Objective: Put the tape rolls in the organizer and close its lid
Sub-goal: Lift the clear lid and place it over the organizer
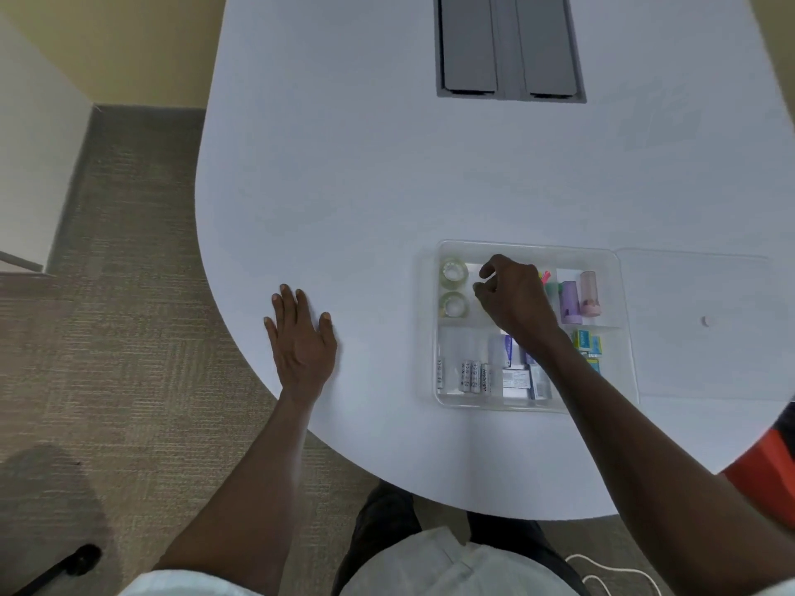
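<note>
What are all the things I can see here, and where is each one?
Table: one, white, fills the middle of the view.
Organizer: one, clear, divided, on the table's near right.
Lid: one, clear, flat on the table right of the organizer.
Tape rolls: two visible, clear, organizer's far-left compartment.
Batteries: several, silver, near-left compartment.
Small boxes: a few, blue-green, near-right area.
Pastel containers: purple and pink, far-right compartment.
Grey panel: one, set into the table's far side.
Carpet: grey-brown, left.
Left hand: flat on the table.
Right hand: over the organizer's far compartments.

The white table is carrying a clear organizer, probably its lid, and a flat left hand.
</note>
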`<state>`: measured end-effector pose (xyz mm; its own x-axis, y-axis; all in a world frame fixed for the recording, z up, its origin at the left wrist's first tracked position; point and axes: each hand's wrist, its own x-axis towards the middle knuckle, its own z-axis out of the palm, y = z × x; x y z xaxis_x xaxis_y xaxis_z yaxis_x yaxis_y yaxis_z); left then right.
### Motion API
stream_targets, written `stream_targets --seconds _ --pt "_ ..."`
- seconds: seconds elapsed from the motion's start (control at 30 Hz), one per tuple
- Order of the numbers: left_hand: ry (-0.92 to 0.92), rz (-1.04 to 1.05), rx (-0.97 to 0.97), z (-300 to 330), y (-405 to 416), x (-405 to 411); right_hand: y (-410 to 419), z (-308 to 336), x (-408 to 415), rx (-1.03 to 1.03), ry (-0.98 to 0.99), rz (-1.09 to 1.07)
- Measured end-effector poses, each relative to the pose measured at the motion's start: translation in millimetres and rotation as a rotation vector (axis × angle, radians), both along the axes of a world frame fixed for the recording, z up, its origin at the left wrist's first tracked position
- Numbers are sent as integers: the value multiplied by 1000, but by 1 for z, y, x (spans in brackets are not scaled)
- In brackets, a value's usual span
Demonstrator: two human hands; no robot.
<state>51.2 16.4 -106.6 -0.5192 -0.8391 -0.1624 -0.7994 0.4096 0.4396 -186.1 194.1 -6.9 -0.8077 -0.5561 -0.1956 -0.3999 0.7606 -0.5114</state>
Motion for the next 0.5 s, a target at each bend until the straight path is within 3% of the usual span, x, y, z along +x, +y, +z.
stream_targets --seconds 0.2,0.37,0.5 --pt "40 15 145 49 10 -38 39 20 -15 -95 44 -111" --pt "198 -53 87 83 52 -73 84 21 -37 -135 23 -152" --pt "232 -140 79 101 80 -93 125 18 -56 -148 125 -237"
